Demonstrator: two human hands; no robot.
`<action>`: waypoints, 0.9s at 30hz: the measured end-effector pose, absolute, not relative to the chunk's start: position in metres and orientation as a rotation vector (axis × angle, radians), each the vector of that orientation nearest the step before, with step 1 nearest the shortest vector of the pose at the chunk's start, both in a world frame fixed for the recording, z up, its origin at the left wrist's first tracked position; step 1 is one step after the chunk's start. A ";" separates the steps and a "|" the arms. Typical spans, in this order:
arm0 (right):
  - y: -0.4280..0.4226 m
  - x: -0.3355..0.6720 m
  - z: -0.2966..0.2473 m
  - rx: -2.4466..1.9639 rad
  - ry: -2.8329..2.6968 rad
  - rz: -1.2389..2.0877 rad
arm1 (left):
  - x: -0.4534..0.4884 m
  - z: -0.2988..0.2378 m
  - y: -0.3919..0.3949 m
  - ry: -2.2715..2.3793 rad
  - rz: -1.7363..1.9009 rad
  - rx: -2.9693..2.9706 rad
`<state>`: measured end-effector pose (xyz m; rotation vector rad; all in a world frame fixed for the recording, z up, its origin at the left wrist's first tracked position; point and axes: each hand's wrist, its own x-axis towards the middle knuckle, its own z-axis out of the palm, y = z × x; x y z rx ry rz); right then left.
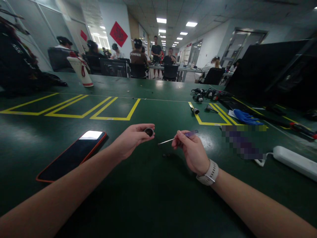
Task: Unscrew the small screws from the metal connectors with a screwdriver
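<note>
My left hand (132, 137) is closed around a small round metal part (149, 132), its dark hollow end facing me. Between the fingers and thumb of my right hand (192, 148) is a thin screwdriver (166, 141) with a purple handle. Its shaft points left, and the tip is a short way from the round part, not touching it. Two tiny dark pieces, one of them a small ring-like piece (163, 155), lie on the green table (138, 198) below the tip.
A phone (74, 155) in an orange case lies left. To the right are two cone-shaped metal parts (195, 111), a blue glove (244, 116), a white power strip (294, 161) and a dark monitor (269, 72). Black cabled parts (199, 97) lie farther back. People sit beyond the table.
</note>
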<state>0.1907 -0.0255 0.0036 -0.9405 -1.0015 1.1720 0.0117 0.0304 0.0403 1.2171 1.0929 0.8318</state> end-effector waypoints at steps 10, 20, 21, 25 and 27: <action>-0.042 0.188 0.008 -0.974 -1.520 0.771 | 0.017 0.038 0.022 1.159 0.765 1.444; -0.047 0.186 0.008 -0.994 -1.906 0.377 | 0.017 0.035 0.019 1.187 0.766 1.534; -0.047 0.186 0.008 -0.987 -1.923 0.352 | 0.016 0.034 0.019 1.176 0.772 1.537; -0.048 0.186 0.007 -0.950 -1.977 0.253 | 0.017 0.031 0.019 1.170 0.804 1.550; -0.049 0.185 0.008 -0.952 -1.991 0.227 | 0.017 0.030 0.019 1.174 0.809 1.546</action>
